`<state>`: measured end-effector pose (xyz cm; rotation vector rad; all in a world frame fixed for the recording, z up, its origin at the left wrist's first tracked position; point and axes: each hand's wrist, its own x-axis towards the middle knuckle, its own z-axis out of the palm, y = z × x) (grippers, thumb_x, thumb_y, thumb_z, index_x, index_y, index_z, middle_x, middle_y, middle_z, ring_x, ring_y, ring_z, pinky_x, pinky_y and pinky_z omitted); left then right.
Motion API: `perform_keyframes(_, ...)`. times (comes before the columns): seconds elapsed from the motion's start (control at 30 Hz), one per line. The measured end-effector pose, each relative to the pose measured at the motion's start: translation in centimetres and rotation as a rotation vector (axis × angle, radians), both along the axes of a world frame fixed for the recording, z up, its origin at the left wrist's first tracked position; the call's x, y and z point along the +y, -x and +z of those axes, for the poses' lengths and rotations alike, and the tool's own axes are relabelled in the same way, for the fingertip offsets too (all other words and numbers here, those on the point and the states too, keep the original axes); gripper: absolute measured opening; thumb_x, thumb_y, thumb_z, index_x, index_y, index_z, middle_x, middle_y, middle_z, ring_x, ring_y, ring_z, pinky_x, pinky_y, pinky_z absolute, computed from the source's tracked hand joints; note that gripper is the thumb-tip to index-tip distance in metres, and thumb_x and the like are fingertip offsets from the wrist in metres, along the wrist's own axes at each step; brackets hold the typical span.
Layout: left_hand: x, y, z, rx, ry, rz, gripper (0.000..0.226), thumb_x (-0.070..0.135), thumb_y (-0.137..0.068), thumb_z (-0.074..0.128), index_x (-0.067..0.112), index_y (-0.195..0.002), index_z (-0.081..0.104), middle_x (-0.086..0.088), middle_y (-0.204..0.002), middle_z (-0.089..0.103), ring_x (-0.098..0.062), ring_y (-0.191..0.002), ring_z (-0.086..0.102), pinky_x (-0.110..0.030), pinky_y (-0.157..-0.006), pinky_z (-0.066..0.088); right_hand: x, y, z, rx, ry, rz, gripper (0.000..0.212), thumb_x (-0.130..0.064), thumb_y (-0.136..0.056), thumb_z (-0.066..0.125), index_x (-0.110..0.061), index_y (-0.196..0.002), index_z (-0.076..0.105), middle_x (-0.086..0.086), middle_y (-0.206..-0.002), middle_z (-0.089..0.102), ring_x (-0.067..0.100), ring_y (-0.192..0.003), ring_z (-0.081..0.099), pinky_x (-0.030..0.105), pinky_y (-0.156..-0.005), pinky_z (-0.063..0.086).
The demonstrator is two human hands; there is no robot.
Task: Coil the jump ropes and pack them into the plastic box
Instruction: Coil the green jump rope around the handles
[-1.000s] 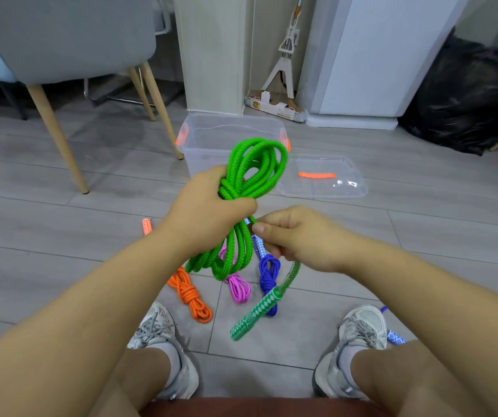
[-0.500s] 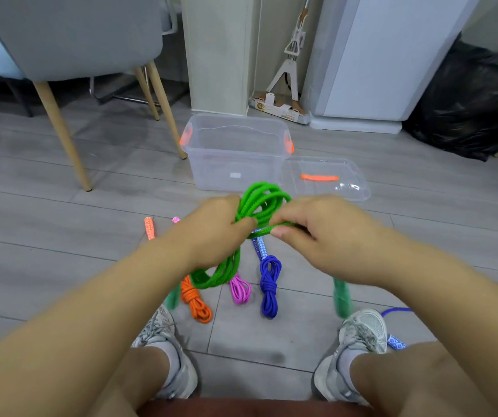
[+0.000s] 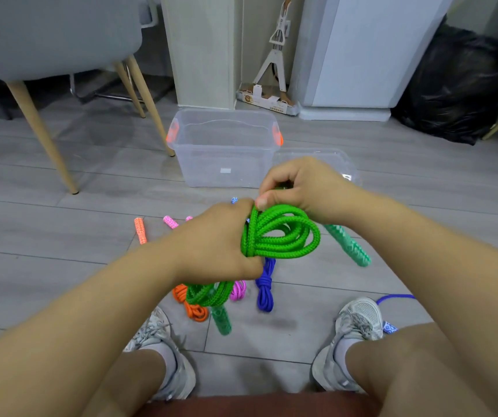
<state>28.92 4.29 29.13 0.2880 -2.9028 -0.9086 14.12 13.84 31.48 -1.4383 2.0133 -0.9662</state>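
Both hands are working the green jump rope (image 3: 277,233) in mid-air, over grey plank floor (image 3: 61,224), nearer the camera than the clear plastic box (image 3: 225,145). Room: grey chair (image 3: 46,34) on wooden legs left of the box, white pillar behind it, white cabinet and black bag (image 3: 458,85) off to its right. Clear lid (image 3: 317,155) is lying flat, touching the box's right side.

Left hand (image 3: 220,239) is clenching the bundled coils in a fist, forearm reaching in from lower left. Right hand (image 3: 298,188) is pinching the rope at the top of the coil, thumb and fingers closed on a strand, just beside the left fist.

Coil loops are sticking out right of the left fist; more loops and one green handle (image 3: 221,320) are hanging below it. Second handle (image 3: 350,246) is dangling under the right wrist, blurred.

Orange (image 3: 192,305), pink (image 3: 238,290) and blue (image 3: 264,288) coiled ropes are lying on the floor under the hands, between the box and the sneakers.
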Motion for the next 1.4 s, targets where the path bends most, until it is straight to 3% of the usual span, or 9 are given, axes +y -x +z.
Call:
perform_keyframes(0.17,0.0,-0.4,0.6,0.227,-0.387,0.102,0.046,0.006,-0.071,0.070,0.030,-0.102,0.045,0.013,-0.051,0.056,-0.003,-0.044,0.046,-0.016,-0.048,0.038,1.0,-0.2,-0.9,-0.096,-0.004,-0.053,0.038,0.009,-0.087,0.053,-0.022,-0.064,0.056,0.000,-0.059,0.054,-0.002,-0.048,0.044,0.011,-0.051,0.039)
perform_keyframes(0.27,-0.3,0.1,0.5,0.398,-0.568,0.174,0.040,-0.003,-0.073,0.069,0.025,-0.097,0.053,0.016,-0.054,0.061,0.001,-0.045,0.052,-0.012,-0.050,0.041,1.2,-2.4,-1.4,-0.189,-0.064,0.018,0.036,-0.008,-0.098,0.042,-0.019,-0.065,0.052,-0.009,-0.045,0.050,0.001,-0.041,0.039,0.011,-0.046,0.033)
perform_keyframes(0.37,-1.0,0.4,0.4,0.483,-0.515,0.327,0.025,0.010,-0.070,0.070,0.023,-0.086,0.058,0.012,-0.055,0.059,-0.004,-0.046,0.050,-0.018,-0.050,0.042,1.2,-3.8,-1.9,-0.169,-0.071,0.024,0.034,-0.018,-0.100,0.038,-0.027,-0.073,0.056,-0.013,-0.049,0.052,0.001,-0.045,0.038,0.014,-0.050,0.033)
perform_keyframes(0.57,-1.2,0.7,-0.7,0.415,-0.350,0.583,0.018,0.017,-0.080,0.068,0.011,-0.069,0.055,0.005,-0.044,0.048,-0.005,-0.039,0.041,-0.014,-0.039,0.031,1.5,-5.1,-0.9,0.073,-0.185,0.031,0.030,-0.023,-0.100,0.037,-0.013,-0.100,0.066,-0.010,-0.063,0.045,0.001,-0.058,0.043,0.017,-0.062,0.035)
perform_keyframes(0.77,-1.9,1.0,-1.5,0.267,-0.332,0.586,0.019,0.028,-0.083,0.064,0.010,-0.080,0.060,0.004,-0.058,0.062,-0.004,-0.041,0.045,-0.021,-0.044,0.035,2.1,-5.5,0.2,0.235,-0.335,0.058,0.029,-0.027,-0.100,0.037,-0.014,-0.101,0.062,0.002,-0.082,0.056,0.019,-0.079,0.049,0.030,-0.072,0.039)
perform_keyframes(1.0,-1.9,1.1,-1.5,0.299,-0.247,0.558,0.025,0.031,-0.085,0.061,0.006,-0.087,0.058,-0.011,-0.072,0.065,-0.025,-0.064,0.056,-0.029,-0.054,0.038,2.2,-5.7,0.6,0.276,-0.292,0.028,0.030,-0.029,-0.099,0.037,-0.012,-0.097,0.061,0.011,-0.085,0.060,0.026,-0.082,0.053,0.038,-0.079,0.045)
perform_keyframes(1.17,-2.1,1.2,-0.8,0.346,-0.365,0.533,0.030,0.038,-0.081,0.064,0.009,-0.089,0.060,0.001,-0.062,0.061,-0.011,-0.054,0.052,-0.028,-0.054,0.037,2.7,-6.0,1.2,0.146,-0.172,0.018,0.036,-0.032,-0.094,0.047,0.000,-0.077,0.050,0.006,-0.065,0.039,0.017,-0.060,0.037,0.034,-0.062,0.034)
perform_keyframes(1.3,-1.5,1.3,-1.0,0.387,-0.405,0.532,0.044,0.045,-0.084,0.062,0.003,-0.096,0.053,-0.016,-0.079,0.063,-0.030,-0.074,0.058,-0.041,-0.067,0.046,2.3,-6.2,0.5,0.173,-0.128,-0.052,0.043,-0.046,-0.087,0.055,-0.009,-0.068,0.045,-0.001,-0.060,0.036,0.013,-0.055,0.035,0.032,-0.056,0.030)
perform_keyframes(1.4,-1.1,1.3,-0.9,0.326,-0.443,0.517,0.043,0.050,-0.087,0.054,0.007,-0.093,0.049,-0.005,-0.073,0.052,-0.019,-0.067,0.050,-0.028,-0.063,0.041,2.0,-6.8,-0.1,0.222,-0.173,-0.118,0.044,-0.054,-0.080,0.060,-0.020,-0.065,0.037,-0.006,-0.059,0.041,0.010,-0.051,0.037,0.027,-0.051,0.028)
